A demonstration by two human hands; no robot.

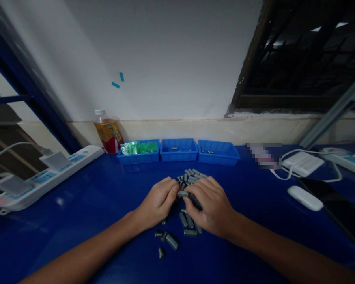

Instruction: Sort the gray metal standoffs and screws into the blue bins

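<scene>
Gray metal piece [182, 193]: being pinched between thumb and bent fingers of the right hand [215, 206], over the blue table [112, 197]. Having a dark piece [195, 202] under those fingers too. Curling the left hand [159, 202] nearly closed at the gray metal piece's left end, being unable to tell about anything inside. Seeing more gray pieces [190, 233] lying near the hands, a few dark screws [161, 253] lying by the left arm, and three blue bins [179, 157] standing by the wall [180, 71].
</scene>
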